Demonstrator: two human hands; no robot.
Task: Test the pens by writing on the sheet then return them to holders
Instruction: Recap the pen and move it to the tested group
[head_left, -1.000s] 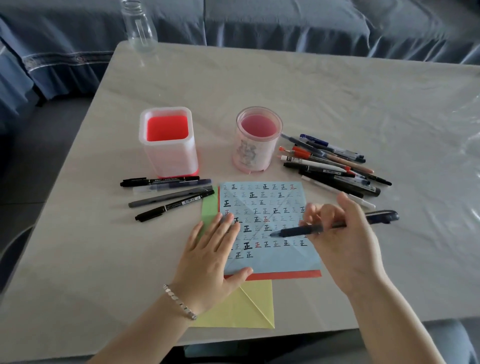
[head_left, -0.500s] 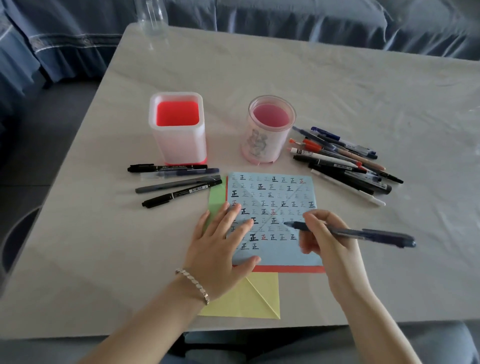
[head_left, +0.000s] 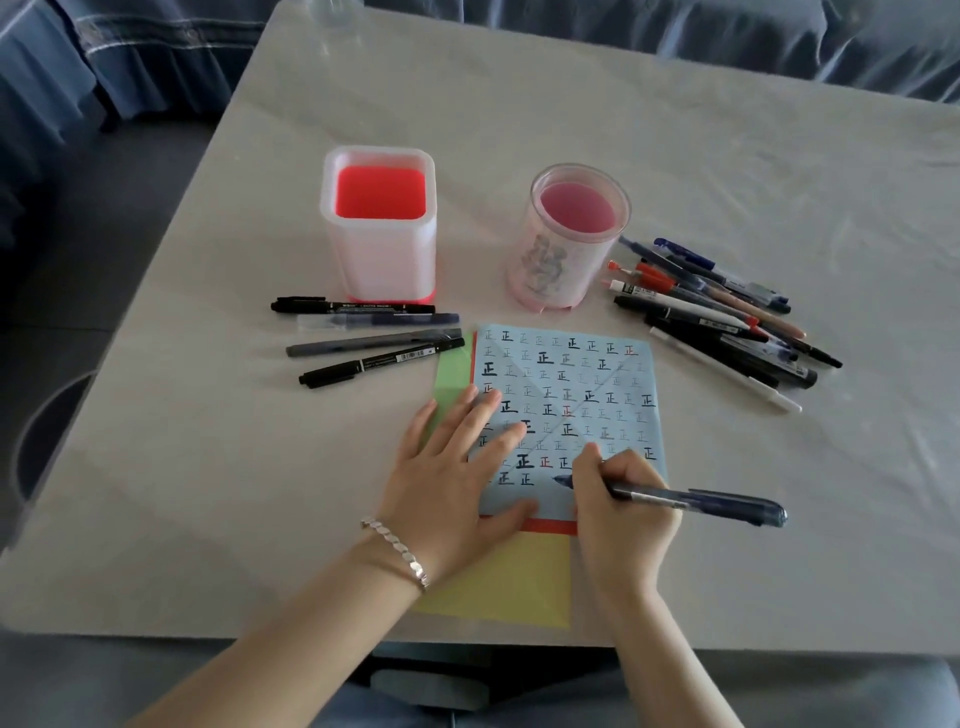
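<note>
The right hand (head_left: 618, 514) pinches a dark blue pen (head_left: 696, 501) between curled fingers (head_left: 589, 460), its tip down on the near part of the blue sheet (head_left: 571, 395) and its barrel slanting off to the right. The left hand (head_left: 457, 467) lies flat on the sheet's left edge, fingers straight and slightly spread. Beyond the sheet, on the counter (head_left: 519, 104), stand a square white holder (head_left: 382, 260) and a round pink holder (head_left: 566, 260). Four pens (head_left: 374, 332) lie left of the sheet, and a pile of pens (head_left: 727, 322) lies to its right.
</note>
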